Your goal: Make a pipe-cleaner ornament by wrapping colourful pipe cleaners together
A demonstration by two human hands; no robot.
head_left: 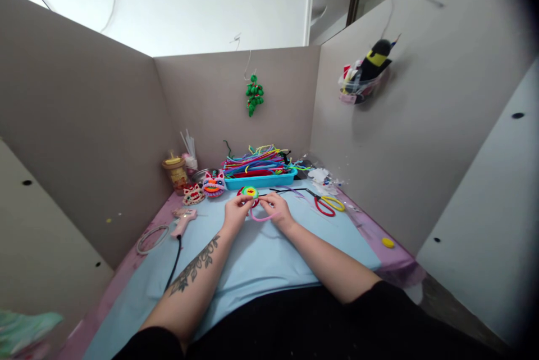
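Observation:
My left hand [237, 211] is closed on a small round pipe-cleaner piece [250, 192], with a yellow and red middle, a green ring and red at its side. Close beside it, my right hand [277, 210] pinches a pink pipe cleaner [261, 219], which curves in a loop below the fingers. Whether the pink strand is fixed to the round piece cannot be made out. Both hands are above the light blue cloth [261, 261]. Just right of them lie a black pipe cleaner [290, 190] and scissors [325, 204] with one red and one yellow handle.
A blue tray [261, 181] heaped with pipe cleaners stands at the back. Two lion-like heads [214, 185] sit left of it, near a brown cup [176, 174]. A pink glue gun [184, 220] and cable lie left. Grey panels [236, 90] enclose the table; a yellow disc [388, 242] lies right.

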